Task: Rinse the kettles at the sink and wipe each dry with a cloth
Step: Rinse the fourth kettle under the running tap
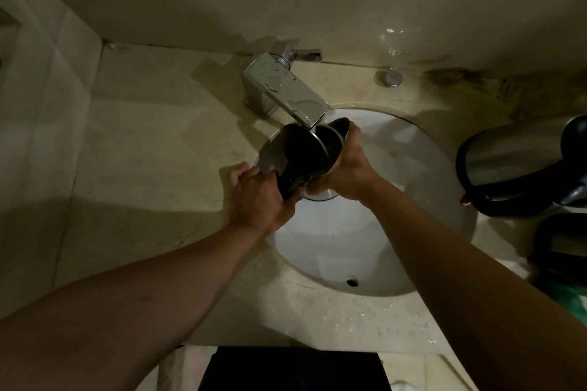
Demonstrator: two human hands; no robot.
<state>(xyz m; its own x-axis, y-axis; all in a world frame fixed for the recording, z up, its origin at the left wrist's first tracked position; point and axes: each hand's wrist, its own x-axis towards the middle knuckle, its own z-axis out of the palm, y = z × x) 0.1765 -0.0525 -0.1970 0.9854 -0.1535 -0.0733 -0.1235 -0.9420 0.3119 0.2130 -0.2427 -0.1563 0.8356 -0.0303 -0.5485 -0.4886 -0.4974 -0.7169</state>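
A steel kettle with black handle and open lid (pixel 293 154) is held tilted over the round white basin (pixel 413 200), its mouth just under the square chrome tap (pixel 286 89). The left hand (pixel 259 197) grips the handle — the right hand (pixel 344 173) is curled round the body. A second steel kettle (pixel 508 165) stands on the beige stone counter (pixel 143 136), right of the basin.

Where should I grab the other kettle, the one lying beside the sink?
Probably by its black handle. The second kettle lies on its side on the counter right of the sink, and the handle loops along its near side. Its metal body is round and looks slippery, so reach in from the front and curl a hand around that loop.
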